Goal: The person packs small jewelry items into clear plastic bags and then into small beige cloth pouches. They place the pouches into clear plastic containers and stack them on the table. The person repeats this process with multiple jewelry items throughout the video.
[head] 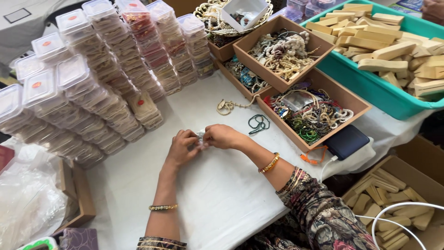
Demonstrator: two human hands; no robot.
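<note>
White cloth covers the tabletop; above it the left hand and right hand meet, fingers pinching a small pale piece between them. Work seems midway; beads remain in the tray.

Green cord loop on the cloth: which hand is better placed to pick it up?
Probably the right hand: the green cord loop lies just beyond it, while the left hand sits farther away.
</note>
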